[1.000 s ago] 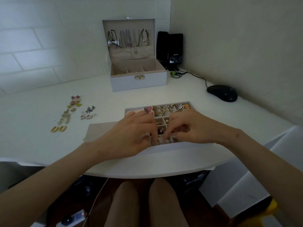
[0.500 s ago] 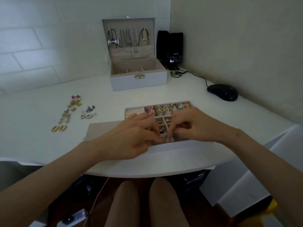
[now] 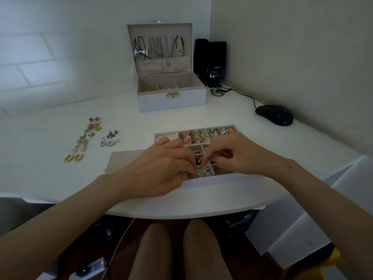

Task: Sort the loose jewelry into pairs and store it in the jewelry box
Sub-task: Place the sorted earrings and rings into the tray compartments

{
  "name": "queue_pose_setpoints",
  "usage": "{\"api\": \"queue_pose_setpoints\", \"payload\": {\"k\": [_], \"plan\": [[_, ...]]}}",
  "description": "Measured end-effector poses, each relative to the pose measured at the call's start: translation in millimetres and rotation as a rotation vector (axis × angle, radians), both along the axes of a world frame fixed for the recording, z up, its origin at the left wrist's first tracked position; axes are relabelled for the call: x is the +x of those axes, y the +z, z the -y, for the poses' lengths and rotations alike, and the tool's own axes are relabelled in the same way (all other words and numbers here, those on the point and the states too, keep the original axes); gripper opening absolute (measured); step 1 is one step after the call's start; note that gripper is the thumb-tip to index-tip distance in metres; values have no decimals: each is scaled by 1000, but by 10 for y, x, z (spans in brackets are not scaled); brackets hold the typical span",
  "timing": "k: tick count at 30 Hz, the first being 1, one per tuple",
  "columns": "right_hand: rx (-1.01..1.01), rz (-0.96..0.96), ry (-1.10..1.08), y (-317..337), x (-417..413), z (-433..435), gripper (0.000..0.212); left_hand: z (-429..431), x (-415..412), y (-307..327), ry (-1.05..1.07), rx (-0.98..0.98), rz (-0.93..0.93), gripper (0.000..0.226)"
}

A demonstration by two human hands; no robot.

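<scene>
**Item 1. Jewelry box** [image 3: 171,102], upper centre of frame, against the wall. The lid stands open so the necklaces [image 3: 161,47] can hang in it. The lower compartments are exposed, I judge because the tray has been lifted out.

**Item 2. Divided tray** [image 3: 222,180], centre of frame, at the near edge of the desk [image 3: 50,174]. It sits close to me so I can work over it. The far row holds rings [image 3: 201,136], set upright in their slots.

**Item 3. My left hand** [image 3: 161,168] and **my right hand** [image 3: 232,156], together over the tray's near middle compartments.
- Both have curled fingers, and their tips almost meet.
- The left fingertips reach into a heap of small pale pieces [image 3: 202,173].
- The right thumb and forefinger close as if to pinch.
- I cannot tell whether either hand actually holds a piece, as the pieces are too small.
- Likely purpose: picking matching pieces out of the heap.

**Item 4. Paired earrings** [image 3: 86,138], left of frame, well apart from the tray. They lie two by two in columns, from the star pair [image 3: 94,119] at the top to the gold hoops [image 3: 73,158] at the bottom. This keeps the matches visible until they are stored.

**Item 5. Beige pad** [image 3: 125,160], partly under my left wrist, beside the tray.

**Item 6. Mouse** [image 3: 274,115] and **speaker** [image 3: 217,63], right of frame. Neither is in use.
</scene>
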State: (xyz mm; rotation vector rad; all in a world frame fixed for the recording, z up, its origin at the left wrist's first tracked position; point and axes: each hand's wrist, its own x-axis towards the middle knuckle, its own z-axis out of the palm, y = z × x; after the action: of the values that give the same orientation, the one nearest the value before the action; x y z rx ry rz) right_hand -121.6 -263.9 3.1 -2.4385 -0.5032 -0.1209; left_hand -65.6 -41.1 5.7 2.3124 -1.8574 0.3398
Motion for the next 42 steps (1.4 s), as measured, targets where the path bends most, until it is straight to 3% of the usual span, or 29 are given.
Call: {"api": "queue_pose_setpoints", "payload": {"k": [9, 22, 27, 32, 36, 42], "plan": [[17, -11, 3, 18, 8, -19, 29, -62, -20, -12, 41, -40, -102, 41], [-9, -84, -15, 26, -11, -14, 28, -29, -13, -70, -27, -15, -57, 35], [10, -28, -31, 61, 20, -92, 29, -89, -2, -45, 52, -107, -157, 34], [19, 18, -104, 90, 136, -269, 16, -265, 165, 78, 386, -356, -183, 7], [6, 27, -126, 162, 437, -557, 14, -585, 609, 196, 759, -489, -207, 12], [-153, 66, -104, 268, 1328, -1258, 22, -969, 1381, 131, 1026, -189, -246, 13]]}}
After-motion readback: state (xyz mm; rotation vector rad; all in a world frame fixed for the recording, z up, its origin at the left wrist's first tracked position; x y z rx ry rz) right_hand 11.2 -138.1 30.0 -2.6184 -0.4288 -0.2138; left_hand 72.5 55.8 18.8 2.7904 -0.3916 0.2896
